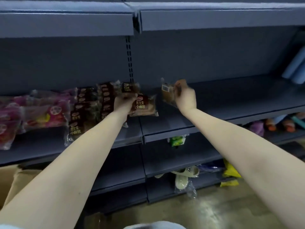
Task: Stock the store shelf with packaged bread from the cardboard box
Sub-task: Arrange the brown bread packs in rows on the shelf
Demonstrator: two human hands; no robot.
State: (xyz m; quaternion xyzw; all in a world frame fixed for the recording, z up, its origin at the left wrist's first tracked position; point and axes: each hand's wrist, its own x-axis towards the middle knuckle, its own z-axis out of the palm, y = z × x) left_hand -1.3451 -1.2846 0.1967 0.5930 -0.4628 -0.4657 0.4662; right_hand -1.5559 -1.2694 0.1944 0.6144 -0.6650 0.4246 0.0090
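Grey-blue metal store shelf, in several tiers, is seen across the whole view, with a pale floor below it at 5 o'clock.

- Brown bread rows: dark packets laid overlapping on the middle tier, at 9 o'clock from centre.
- Left hand: fingers are curled round the lower edge of a brown packet, which is held at the right-hand end of those rows.
- Labelled packet: lying on the tier at 3 o'clock of the left hand and touching it; whether it is also gripped cannot be told.
- Right hand: fingers and thumb are pinched on a barcode-side packet, which is held tilted above the same tier, apart from the other bread.
- Cardboard box: placed at 8 o'clock, in front of the shelving; its contents are not shown.
- Pink packages: stacked at 9 o'clock, just beside the brown rows.
- Blue rolls: stood at 2 o'clock, at the back of the middle tier.
- Green carton: set on the tier beneath.
- Pale slippers and yellow packets: kept on the lowest tiers, at 5 o'clock.
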